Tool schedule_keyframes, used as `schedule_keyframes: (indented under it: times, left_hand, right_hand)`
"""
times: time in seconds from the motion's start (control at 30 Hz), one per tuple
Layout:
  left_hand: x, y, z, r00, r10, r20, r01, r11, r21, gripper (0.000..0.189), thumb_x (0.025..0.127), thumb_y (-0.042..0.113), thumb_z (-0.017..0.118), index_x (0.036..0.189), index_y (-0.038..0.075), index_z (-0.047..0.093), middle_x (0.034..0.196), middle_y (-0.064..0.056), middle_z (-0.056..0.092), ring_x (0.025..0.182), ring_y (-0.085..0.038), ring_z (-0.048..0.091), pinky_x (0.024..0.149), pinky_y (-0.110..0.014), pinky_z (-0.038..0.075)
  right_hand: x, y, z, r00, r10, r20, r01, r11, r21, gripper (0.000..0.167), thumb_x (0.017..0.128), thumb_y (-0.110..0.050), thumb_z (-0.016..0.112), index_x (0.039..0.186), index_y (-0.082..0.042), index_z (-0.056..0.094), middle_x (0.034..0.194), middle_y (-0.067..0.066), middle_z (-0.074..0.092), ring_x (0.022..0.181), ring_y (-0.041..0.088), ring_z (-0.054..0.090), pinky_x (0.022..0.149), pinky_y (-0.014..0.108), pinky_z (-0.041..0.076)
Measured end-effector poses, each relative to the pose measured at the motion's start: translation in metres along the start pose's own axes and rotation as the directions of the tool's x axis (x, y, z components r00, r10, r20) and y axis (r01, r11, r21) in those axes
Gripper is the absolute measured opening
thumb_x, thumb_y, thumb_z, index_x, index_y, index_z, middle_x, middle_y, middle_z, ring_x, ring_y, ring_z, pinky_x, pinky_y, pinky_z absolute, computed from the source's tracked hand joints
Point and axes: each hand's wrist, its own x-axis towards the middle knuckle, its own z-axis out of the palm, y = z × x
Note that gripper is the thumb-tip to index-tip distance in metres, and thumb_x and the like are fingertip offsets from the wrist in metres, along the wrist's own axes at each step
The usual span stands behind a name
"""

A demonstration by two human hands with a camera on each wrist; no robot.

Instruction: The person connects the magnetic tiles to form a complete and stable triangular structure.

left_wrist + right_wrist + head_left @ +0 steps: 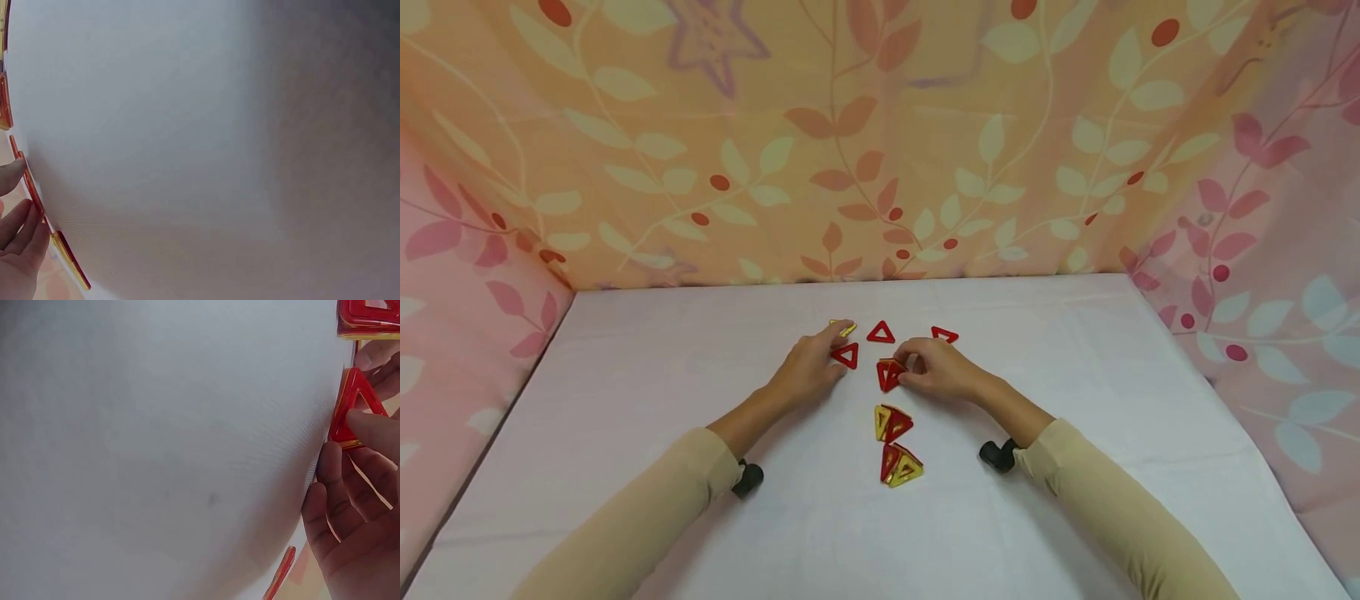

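Observation:
My left hand (pixel 808 364) holds a flat red triangle tile (pixel 854 356) by its edges, thumb on the near side and fingers on the far side. In the left wrist view that red triangle tile (pixel 32 187) lies low along the cloth. My right hand (pixel 942 369) pinches a small red pyramid (pixel 883 377) made of triangle tiles. The right wrist view shows my thumb on the red face of the pyramid (pixel 354 378), with a yellow edge below it. Just beyond the left fingertips is a yellow triangle tile (pixel 847 331), partly hidden by them.
Nearer me stand two red and yellow pyramids, one (pixel 898 427) behind the other (pixel 904 471). Beyond the hands lie a red triangle tile (pixel 881 339) and another red one (pixel 946 333). White cloth covers the table (pixel 625 375); patterned curtains (pixel 880 150) hang around it.

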Motion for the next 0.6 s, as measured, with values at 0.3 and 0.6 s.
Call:
schedule_keyframes:
  times: [0.3,0.6]
  left_hand:
    - [0.0024,0.0020,0.0005,0.999,-0.029,0.045,0.029,0.999,-0.014,0.069,0.088,0.004,0.074,0.149,0.015,0.043,0.131,-0.011,0.065,0.129,-0.031,0.053,0.108,-0.049,0.041]
    - [-0.0020,0.0035,0.0031,0.998,0.002,0.057,-0.002,1.000,-0.005,0.069,0.087,0.004,0.076,0.148,0.014,0.044,0.126,-0.011,0.067,0.122,-0.029,0.059,0.104,-0.050,0.045]
  right_hand:
    - [0.0013,-0.0022,-0.0015,1.000,0.003,0.005,-0.003,1.000,-0.014,0.025,0.092,-0.016,0.072,0.115,-0.009,0.067,0.104,-0.001,0.066,0.088,0.016,0.056,0.077,0.027,0.052]
    - [0.0016,-0.0018,-0.0013,1.000,-0.006,0.003,0.006,1.000,-0.024,0.024,0.091,-0.014,0.072,0.114,-0.007,0.067,0.102,0.000,0.066,0.086,0.016,0.056,0.076,0.028,0.051]
